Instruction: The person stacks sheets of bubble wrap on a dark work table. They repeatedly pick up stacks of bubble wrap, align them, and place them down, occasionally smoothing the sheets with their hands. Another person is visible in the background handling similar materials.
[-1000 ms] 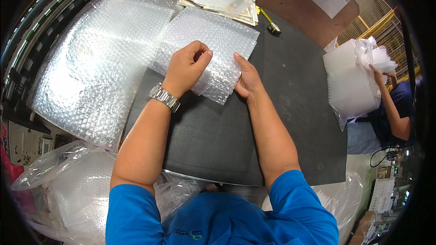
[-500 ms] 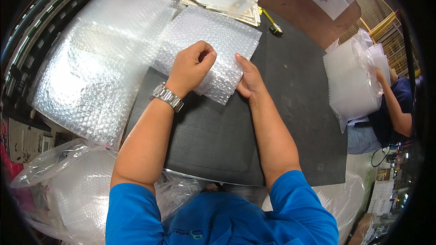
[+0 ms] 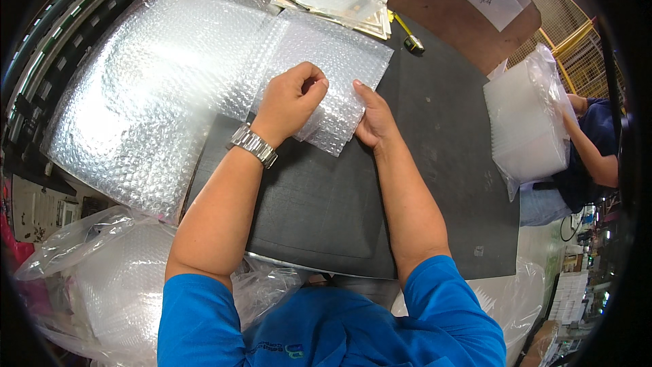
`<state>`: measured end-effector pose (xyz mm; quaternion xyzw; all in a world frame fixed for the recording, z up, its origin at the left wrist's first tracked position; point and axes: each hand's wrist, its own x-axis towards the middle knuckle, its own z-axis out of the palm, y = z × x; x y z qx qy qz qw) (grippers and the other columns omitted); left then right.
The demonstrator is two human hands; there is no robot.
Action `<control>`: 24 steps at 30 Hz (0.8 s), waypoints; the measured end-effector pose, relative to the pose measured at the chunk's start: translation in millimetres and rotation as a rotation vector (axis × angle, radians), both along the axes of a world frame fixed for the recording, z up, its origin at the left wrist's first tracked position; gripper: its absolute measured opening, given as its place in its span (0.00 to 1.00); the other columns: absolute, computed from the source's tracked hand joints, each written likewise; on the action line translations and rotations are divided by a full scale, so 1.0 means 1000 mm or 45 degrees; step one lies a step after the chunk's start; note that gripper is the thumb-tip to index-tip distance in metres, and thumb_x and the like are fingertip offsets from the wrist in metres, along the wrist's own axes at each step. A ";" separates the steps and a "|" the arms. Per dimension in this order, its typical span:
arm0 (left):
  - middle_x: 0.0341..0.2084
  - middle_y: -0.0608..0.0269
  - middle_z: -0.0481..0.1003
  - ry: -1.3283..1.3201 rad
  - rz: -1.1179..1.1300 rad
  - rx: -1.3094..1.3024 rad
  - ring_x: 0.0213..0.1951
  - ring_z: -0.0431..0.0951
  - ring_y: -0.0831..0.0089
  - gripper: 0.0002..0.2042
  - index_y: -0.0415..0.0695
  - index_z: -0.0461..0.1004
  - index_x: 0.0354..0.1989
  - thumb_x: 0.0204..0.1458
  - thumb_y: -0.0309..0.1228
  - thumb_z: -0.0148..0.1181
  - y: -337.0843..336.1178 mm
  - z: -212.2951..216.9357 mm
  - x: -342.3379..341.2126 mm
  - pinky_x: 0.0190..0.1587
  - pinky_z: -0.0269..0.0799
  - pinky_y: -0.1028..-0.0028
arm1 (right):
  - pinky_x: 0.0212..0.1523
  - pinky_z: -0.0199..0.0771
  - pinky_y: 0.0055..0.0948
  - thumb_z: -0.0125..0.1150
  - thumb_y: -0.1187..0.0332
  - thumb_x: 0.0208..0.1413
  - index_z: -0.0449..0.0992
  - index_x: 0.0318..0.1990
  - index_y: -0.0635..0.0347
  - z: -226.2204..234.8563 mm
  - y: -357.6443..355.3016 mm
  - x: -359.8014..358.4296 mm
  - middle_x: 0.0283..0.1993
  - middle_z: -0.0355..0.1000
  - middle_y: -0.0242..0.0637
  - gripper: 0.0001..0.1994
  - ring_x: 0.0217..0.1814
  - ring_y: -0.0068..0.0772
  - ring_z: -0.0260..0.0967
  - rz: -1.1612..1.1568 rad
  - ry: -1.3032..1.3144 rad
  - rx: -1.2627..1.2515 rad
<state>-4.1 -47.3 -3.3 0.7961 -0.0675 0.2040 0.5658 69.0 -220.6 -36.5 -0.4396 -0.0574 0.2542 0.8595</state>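
My right hand (image 3: pixel 374 117) grips the right edge of a small bubble wrap stack (image 3: pixel 343 47), its thumb on top and its fingers underneath. Over the middle of that stack, my left hand (image 3: pixel 291 103) is closed, with curled fingertips and the thumb near the index finger. Whatever it may pinch is hidden. A steel-banded watch circles the left wrist. To the left lies a larger shiny bubble wrap sheet (image 3: pixel 129 102), whose right part reaches over the small stack's left side.
Behind the stack are flat framed pieces (image 3: pixel 339 1) and a yellow tape measure (image 3: pixel 413 44). The dark table mat (image 3: pixel 448 183) extends to the right. Rollers (image 3: pixel 41 75) line the far left. At right, a person (image 3: pixel 591 153) handles a clear bag of white sheets (image 3: pixel 526 119).
The large bubble wrap sheet's right part has shifted rightward over the small stack. My left hand has moved slightly right, while my right hand has barely moved. The other person's arms have shifted.
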 end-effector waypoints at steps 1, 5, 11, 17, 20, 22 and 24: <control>0.25 0.61 0.75 0.008 0.000 0.005 0.28 0.72 0.77 0.10 0.39 0.72 0.32 0.49 0.34 0.54 0.000 0.000 0.000 0.33 0.66 0.77 | 0.46 0.73 0.37 0.50 0.68 0.56 0.57 0.51 0.70 0.000 0.000 0.000 0.45 0.66 0.47 0.19 0.45 0.39 0.69 0.001 0.002 -0.001; 0.25 0.62 0.75 0.009 -0.008 0.002 0.28 0.72 0.77 0.10 0.39 0.72 0.32 0.49 0.34 0.54 0.000 0.000 0.000 0.33 0.66 0.77 | 0.46 0.73 0.37 0.50 0.68 0.56 0.56 0.52 0.70 0.000 0.000 0.000 0.46 0.66 0.47 0.20 0.45 0.39 0.69 0.001 -0.003 0.005; 0.25 0.61 0.75 0.011 -0.016 0.007 0.28 0.73 0.76 0.10 0.39 0.72 0.32 0.49 0.34 0.54 0.000 0.000 0.000 0.32 0.66 0.76 | 0.46 0.73 0.37 0.50 0.68 0.56 0.56 0.52 0.70 0.003 0.001 -0.003 0.46 0.66 0.48 0.20 0.46 0.39 0.69 -0.010 -0.007 -0.009; 0.25 0.62 0.75 0.011 -0.016 0.022 0.28 0.72 0.77 0.10 0.39 0.72 0.32 0.49 0.34 0.54 -0.001 0.000 0.000 0.32 0.66 0.77 | 0.45 0.74 0.37 0.50 0.68 0.56 0.56 0.52 0.70 0.002 0.000 -0.002 0.46 0.66 0.47 0.20 0.45 0.38 0.69 -0.007 -0.015 -0.017; 0.23 0.61 0.74 -0.025 -0.022 0.002 0.25 0.71 0.77 0.10 0.39 0.72 0.31 0.49 0.34 0.54 -0.002 -0.002 0.000 0.30 0.66 0.77 | 0.45 0.74 0.37 0.50 0.68 0.56 0.57 0.51 0.69 0.001 0.000 -0.001 0.45 0.66 0.47 0.19 0.45 0.38 0.69 -0.010 -0.013 -0.025; 0.20 0.59 0.74 -0.090 -0.018 -0.020 0.21 0.71 0.74 0.09 0.39 0.72 0.30 0.48 0.34 0.54 -0.004 -0.004 0.002 0.26 0.66 0.75 | 0.45 0.74 0.37 0.50 0.68 0.56 0.57 0.51 0.69 0.001 0.000 -0.001 0.45 0.66 0.47 0.19 0.45 0.38 0.69 -0.013 -0.005 -0.033; 0.20 0.59 0.74 -0.070 -0.020 -0.012 0.21 0.71 0.74 0.10 0.39 0.72 0.30 0.47 0.34 0.54 -0.005 -0.004 0.001 0.26 0.66 0.76 | 0.45 0.74 0.37 0.50 0.68 0.56 0.57 0.51 0.69 0.001 0.000 -0.001 0.45 0.66 0.46 0.19 0.45 0.38 0.69 -0.011 -0.006 -0.030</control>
